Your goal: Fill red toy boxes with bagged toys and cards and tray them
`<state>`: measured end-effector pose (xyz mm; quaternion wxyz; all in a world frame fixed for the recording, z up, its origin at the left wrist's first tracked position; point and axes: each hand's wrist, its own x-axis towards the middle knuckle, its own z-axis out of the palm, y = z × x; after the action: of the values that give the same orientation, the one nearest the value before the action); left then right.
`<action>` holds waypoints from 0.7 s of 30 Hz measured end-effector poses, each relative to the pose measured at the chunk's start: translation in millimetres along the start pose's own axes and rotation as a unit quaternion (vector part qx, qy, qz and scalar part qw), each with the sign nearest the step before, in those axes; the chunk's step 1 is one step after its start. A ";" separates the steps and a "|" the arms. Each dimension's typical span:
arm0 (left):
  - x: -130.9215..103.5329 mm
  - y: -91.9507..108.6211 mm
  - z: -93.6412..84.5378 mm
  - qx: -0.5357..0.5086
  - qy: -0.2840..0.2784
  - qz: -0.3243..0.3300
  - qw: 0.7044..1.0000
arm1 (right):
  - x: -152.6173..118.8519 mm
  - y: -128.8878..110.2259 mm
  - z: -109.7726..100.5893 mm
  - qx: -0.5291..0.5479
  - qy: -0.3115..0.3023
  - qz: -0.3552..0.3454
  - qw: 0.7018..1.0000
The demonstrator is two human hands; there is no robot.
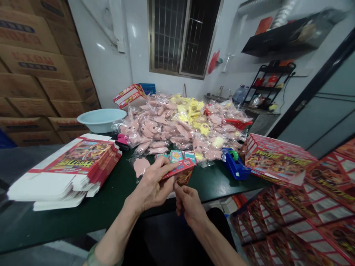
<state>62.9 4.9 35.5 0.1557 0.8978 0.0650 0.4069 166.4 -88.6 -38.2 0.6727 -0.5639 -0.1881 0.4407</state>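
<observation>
A small red printed box is near the table's front edge. My left hand is closed on it, with fingers over its top and left side. My right hand is at the box's near lower corner, its fingers curled with the tips close together; what they hold, if anything, is hidden. Just behind the box lie colourful cards. A pink plush piece in a clear bag rests left of the cards. Beyond is a big heap of bagged pink plush pieces with yellow ones among them.
Flattened printed cartons are stacked at the left of the green table. Behind them is a light blue basin. A blue tape dispenser stands right of the heap, beside red boxes. More printed boxes are piled at lower right.
</observation>
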 end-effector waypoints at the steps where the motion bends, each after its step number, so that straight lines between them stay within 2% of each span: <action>1: 1.2 0.3 6.3 0.010 0.040 -0.003 0.999 | 0.9 3.4 -1.8 0.000 -0.007 0.008 1.000; 3: 4.1 -0.7 18.2 0.033 0.123 -0.017 0.992 | 1.3 5.5 -6.2 -0.002 -0.018 0.021 1.000; 5: 6.5 -2.1 24.2 0.040 0.173 -0.033 0.984 | -0.5 4.4 -11.3 -0.003 -0.022 0.031 0.999; 8: 4.5 -0.9 17.3 0.013 0.195 -0.073 0.978 | -7.5 1.1 -16.9 -0.001 -0.008 0.032 0.999; 10: -2.7 1.3 8.8 -0.016 0.228 -0.127 0.965 | -13.4 -2.7 -17.7 -0.004 0.017 0.010 1.000; 12: -14.3 1.9 5.2 -0.074 0.292 -0.204 0.931 | -18.1 -9.9 -16.6 -0.001 0.030 -0.048 0.998; 14: -28.9 -1.4 9.8 -0.177 0.358 -0.269 0.876 | -20.3 -22.7 -16.7 0.013 0.024 -0.131 0.991; 16: -44.2 -8.0 19.1 -0.263 0.359 -0.306 0.841 | -19.8 -41.8 -20.7 -0.009 0.036 -0.217 0.975; 18: -56.7 -14.9 26.4 -0.258 0.302 -0.322 0.860 | -18.1 -66.0 -28.3 -0.113 0.072 -0.309 0.942; 19: -60.6 -17.2 27.5 -0.223 0.275 -0.323 0.878 | -17.4 -78.6 -32.1 -0.192 0.078 -0.361 0.909; 21: -61.9 -17.8 24.8 -0.142 0.242 -0.312 0.908 | -16.6 -100.5 -35.9 -0.360 0.038 -0.464 0.808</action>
<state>40.9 1.1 -29.7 0.3797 0.6744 0.3188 0.5472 222.6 -120.8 48.2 0.5526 -0.6274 -0.5468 -0.0455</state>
